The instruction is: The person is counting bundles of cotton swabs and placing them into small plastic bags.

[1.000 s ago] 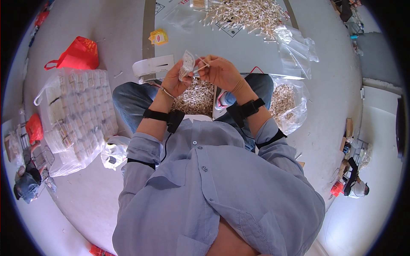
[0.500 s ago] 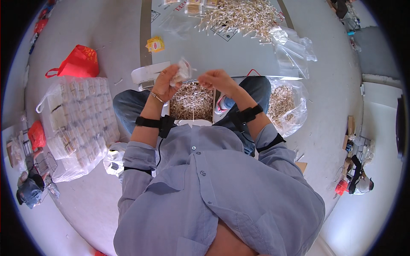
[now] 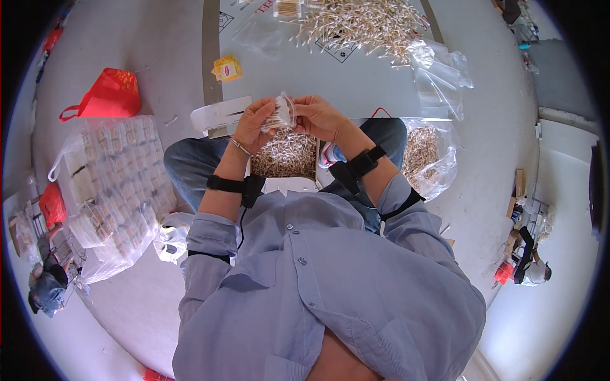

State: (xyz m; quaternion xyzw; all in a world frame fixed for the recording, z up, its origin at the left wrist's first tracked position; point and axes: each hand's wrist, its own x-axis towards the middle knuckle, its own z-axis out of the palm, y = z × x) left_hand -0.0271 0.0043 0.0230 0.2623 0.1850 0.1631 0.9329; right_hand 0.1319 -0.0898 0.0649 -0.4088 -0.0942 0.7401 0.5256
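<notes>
A small clear packet of pale sticks [image 3: 280, 115] is held up just above the lap, at about 12 o'clock from the chest. It is gripped between both hands. The left hand [image 3: 256, 124] is closed on the packet's left side, fingers curled round it. The right hand [image 3: 319, 117] is closed on its right edge, thumb and fingertips pinched on the plastic. Black bands are worn on both wrists, and a thin bracelet on the left.

Directly below the packet, between the knees, a heap of loose pale sticks [image 3: 286, 155] is seen in the lap. At 3 o'clock from the hands, a clear bag of sticks [image 3: 432, 155] lies on the floor beside the right knee. At 12 to 1 o'clock, a larger scatter of sticks [image 3: 362, 22] is spread on a grey mat [image 3: 298, 70], with empty clear bags [image 3: 438, 70] just right of it. A small yellow packet [image 3: 227, 67] is noted at 11 o'clock. At 9 o'clock, a big clear bag of filled packets [image 3: 114, 190] lies well apart, with a red bag [image 3: 105, 95] above it.
</notes>
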